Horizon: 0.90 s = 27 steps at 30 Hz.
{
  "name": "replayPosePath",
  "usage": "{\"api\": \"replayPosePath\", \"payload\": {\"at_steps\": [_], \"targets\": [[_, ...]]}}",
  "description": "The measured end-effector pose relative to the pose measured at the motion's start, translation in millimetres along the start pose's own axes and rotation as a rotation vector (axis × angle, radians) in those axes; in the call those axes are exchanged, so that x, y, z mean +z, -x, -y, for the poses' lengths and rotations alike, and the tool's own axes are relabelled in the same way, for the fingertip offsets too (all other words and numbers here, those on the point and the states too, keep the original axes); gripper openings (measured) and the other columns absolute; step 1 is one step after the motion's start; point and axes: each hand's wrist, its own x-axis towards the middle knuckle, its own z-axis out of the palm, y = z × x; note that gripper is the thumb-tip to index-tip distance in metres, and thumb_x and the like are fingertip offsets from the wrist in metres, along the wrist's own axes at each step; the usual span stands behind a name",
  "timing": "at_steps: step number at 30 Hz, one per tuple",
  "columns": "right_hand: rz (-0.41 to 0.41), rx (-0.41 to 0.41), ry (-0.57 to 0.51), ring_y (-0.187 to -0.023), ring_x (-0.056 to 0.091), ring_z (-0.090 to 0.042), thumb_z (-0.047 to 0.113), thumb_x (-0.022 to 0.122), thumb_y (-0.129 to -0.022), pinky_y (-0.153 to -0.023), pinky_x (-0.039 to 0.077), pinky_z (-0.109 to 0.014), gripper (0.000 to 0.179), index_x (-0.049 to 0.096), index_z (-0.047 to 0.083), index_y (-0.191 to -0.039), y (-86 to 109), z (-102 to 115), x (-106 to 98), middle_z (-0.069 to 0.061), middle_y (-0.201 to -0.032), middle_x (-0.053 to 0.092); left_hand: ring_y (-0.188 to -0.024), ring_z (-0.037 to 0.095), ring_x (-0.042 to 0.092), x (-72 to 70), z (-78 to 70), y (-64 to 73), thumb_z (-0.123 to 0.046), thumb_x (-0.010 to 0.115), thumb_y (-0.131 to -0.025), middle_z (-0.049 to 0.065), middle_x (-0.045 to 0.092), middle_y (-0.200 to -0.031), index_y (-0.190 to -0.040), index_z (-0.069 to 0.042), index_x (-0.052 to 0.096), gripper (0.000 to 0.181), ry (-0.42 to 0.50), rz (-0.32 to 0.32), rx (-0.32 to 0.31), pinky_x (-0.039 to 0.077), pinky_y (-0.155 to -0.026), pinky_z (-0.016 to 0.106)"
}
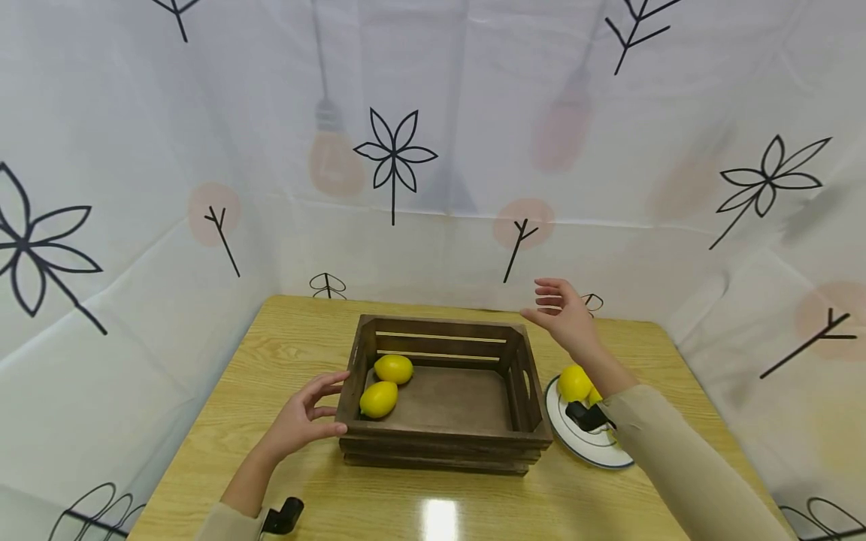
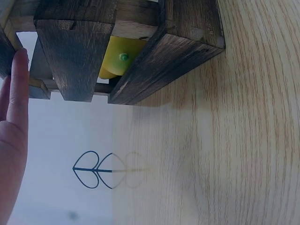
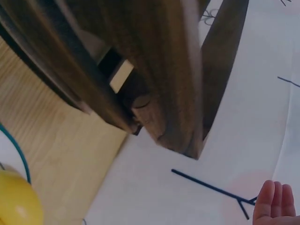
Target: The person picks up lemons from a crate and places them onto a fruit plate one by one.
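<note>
A dark brown slatted wooden crate [image 1: 440, 451] stands on the table, with two lemons, a rear one [image 1: 394, 369] and a front one [image 1: 379, 400], inside at its left. My left hand [image 1: 304, 417] is at the crate's left end, fingers spread and fingertips right at the upper rim. In the left wrist view a finger [image 2: 19, 93] reaches the slats, and a lemon [image 2: 123, 56] shows through the gap. My right hand [image 1: 561, 315] hovers beyond the crate's far right corner with nothing in it, fingers loosely extended. The right wrist view shows several of its fingertips [image 3: 276, 201].
Right of the crate, a white plate with a dark rim [image 1: 595, 454] holds several yellow lemons [image 1: 573, 383], partly hidden by the right forearm. The light wooden table [image 1: 271, 361] ends at a white patterned cloth [image 1: 440, 248] behind and at both sides.
</note>
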Motion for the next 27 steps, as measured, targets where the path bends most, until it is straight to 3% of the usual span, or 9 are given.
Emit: {"api": "replayPosePath", "payload": {"at_steps": [19,27], "targets": [[0.056,-0.055,-0.093,-0.107,0.048,-0.031,0.007,0.072,-0.082,-0.092,0.042,-0.042,0.055,0.046,0.003,-0.130,-19.5,33,42,-0.017,-0.119,0.048,-0.118,0.011,0.044,0.0,0.2,-1.3,0.000,0.071,-0.080,0.015,0.036,-0.140,-0.140,-0.007,0.041,0.068,-0.005,0.001,0.006,0.048,-0.088,0.030],[0.095,-0.088,-0.113,-0.105,0.049,-0.032,0.007,0.073,-0.080,-0.091,0.043,-0.044,0.054,0.048,0.004,-0.128,-25.9,32,62,-0.017,-0.118,0.049,-0.119,0.010,0.044,0.9,0.4,-1.4,0.000,0.072,-0.079,0.014,0.036,-0.140,-0.139,-0.006,0.041,0.068,-0.001,-0.001,0.014,0.048,-0.088,0.030]]}}
